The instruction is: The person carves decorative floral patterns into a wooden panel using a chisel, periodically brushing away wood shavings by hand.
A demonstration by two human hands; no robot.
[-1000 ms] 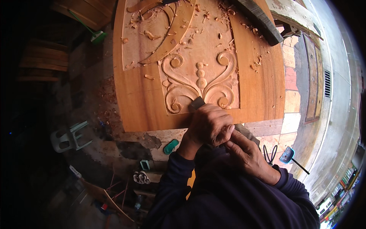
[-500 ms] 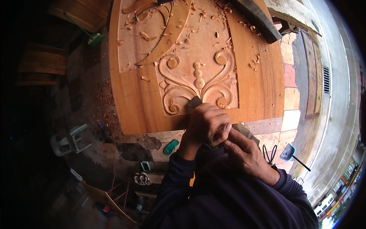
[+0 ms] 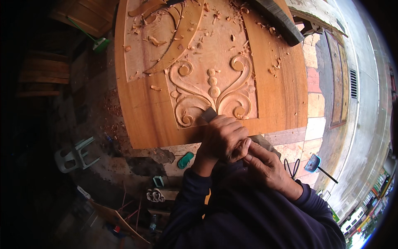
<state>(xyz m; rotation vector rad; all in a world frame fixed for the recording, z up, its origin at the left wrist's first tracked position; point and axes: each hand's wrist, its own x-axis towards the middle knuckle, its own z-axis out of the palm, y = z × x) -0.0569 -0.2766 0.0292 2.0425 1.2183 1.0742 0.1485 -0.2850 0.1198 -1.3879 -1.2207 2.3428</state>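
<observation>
A wooden panel (image 3: 151,110) with carved scrolls and a stack of round beads lies in front of me. My left hand (image 3: 226,135) is closed in a fist around a chisel (image 3: 209,115). Its flat dark blade shows beyond my knuckles, over the base of the scrolls at the panel's near edge. Close behind the fist, my right hand (image 3: 267,166) is closed at the rear of the chisel, thumb and fingertips against the left hand. The handle itself is hidden by my hands.
Curled wood shavings (image 3: 155,41) litter the panel. A thick dark wooden bar (image 3: 282,23) lies across its far right. On the floor around are a pale plastic stool (image 3: 76,155), a green slipper (image 3: 185,160), a blue dustpan (image 3: 313,163) and a green broom (image 3: 100,44).
The whole view has shifted slightly, so the panel sits a little further left. The blade lies slightly nearer to me and to the left in the picture; both hands keep their grip.
</observation>
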